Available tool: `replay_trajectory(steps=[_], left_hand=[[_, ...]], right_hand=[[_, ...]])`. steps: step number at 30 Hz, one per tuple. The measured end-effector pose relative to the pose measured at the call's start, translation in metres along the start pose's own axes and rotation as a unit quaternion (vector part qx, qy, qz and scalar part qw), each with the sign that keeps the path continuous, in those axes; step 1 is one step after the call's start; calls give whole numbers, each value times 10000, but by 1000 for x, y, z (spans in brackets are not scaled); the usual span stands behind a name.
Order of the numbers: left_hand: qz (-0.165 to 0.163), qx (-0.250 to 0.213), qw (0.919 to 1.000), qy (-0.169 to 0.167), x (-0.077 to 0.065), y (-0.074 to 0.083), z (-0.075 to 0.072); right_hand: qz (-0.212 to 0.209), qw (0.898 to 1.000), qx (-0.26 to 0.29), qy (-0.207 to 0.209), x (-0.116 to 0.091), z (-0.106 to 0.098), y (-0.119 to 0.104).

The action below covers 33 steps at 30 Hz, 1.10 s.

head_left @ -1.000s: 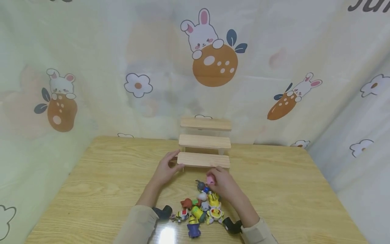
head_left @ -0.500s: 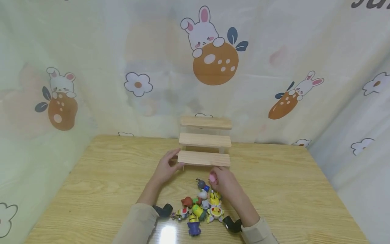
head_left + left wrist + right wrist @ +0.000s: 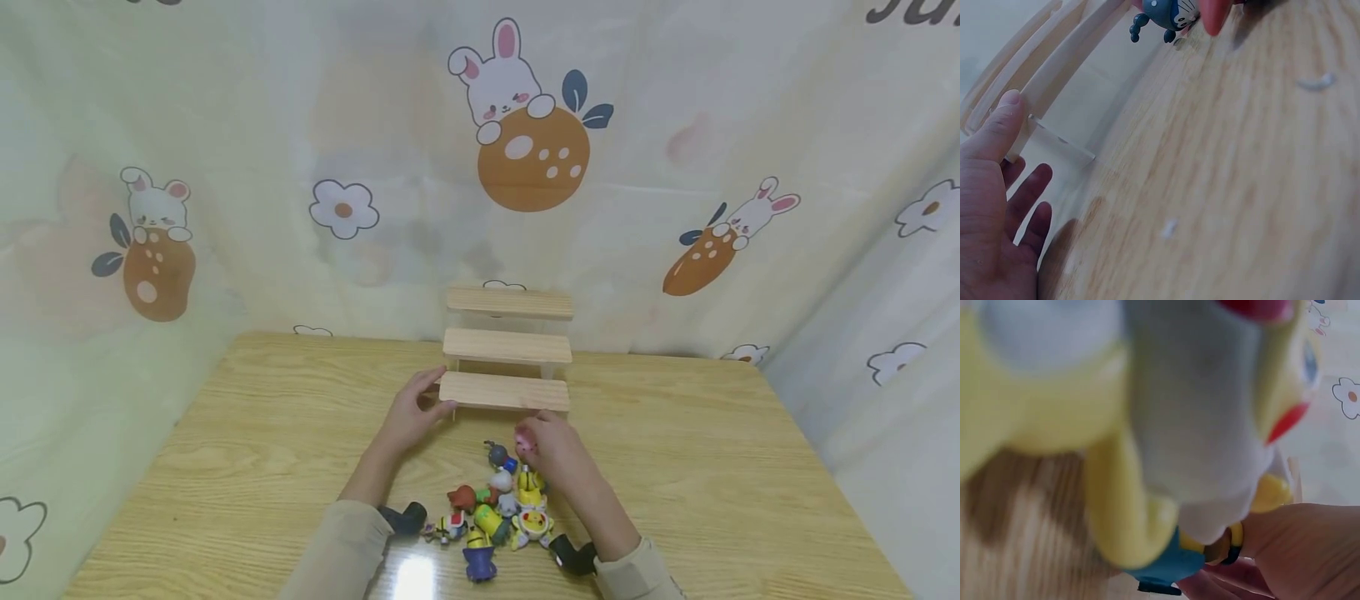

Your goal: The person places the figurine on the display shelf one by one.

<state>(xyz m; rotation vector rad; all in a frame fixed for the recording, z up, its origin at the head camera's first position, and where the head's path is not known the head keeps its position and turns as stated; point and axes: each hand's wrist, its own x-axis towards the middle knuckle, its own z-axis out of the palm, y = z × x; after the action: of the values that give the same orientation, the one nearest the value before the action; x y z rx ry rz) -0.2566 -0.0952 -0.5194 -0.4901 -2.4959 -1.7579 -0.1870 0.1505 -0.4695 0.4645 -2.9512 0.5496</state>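
My left hand grips the left end of the lowest board of a three-tier wooden display stand. In the left wrist view, the thumb of the left hand lies on the board's end and the other fingers are below it. Just in front of the stand, my right hand pinches a small pink toy figure; the fingers hide part of it. A grey-and-blue figure lies beside that hand. Close to the right wrist camera, a yellow-and-white figure hides most of the right hand.
Several small toy figures lie in a heap between the forearms, among them a yellow one in a white suit and one with a purple-blue bottom. Black wrist cameras sit under the cuffs. Behind the table hangs a rabbit-print curtain.
The pink figure has shifted slightly right and turned a little in my right hand's fingers. My left hand keeps its place on the stand.
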Motion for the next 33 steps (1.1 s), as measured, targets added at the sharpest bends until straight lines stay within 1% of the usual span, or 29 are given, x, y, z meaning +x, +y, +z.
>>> replay_trajectory(steps=[4, 10, 19, 22, 27, 33], left_hand=[[10, 51, 10000, 16, 0, -1, 0], [-95, 122, 9999, -3, 1, -4, 1], [-14, 30, 10000, 44, 1, -8, 0], [-3, 37, 10000, 24, 2, -6, 0], [-66, 194, 9998, -14, 2, -2, -1], [-118, 302, 9995, -2, 1, -3, -1]], right_hand=[[-94, 9999, -49, -56, 0, 1, 0], [-181, 9998, -27, -115, 1, 0, 0], [-64, 9998, -49, -188, 1, 2, 0], [-48, 9998, -42, -168, 2, 2, 0], [-3, 9999, -106, -122, 1, 3, 1], [-68, 9999, -80, -117, 1, 1, 0]])
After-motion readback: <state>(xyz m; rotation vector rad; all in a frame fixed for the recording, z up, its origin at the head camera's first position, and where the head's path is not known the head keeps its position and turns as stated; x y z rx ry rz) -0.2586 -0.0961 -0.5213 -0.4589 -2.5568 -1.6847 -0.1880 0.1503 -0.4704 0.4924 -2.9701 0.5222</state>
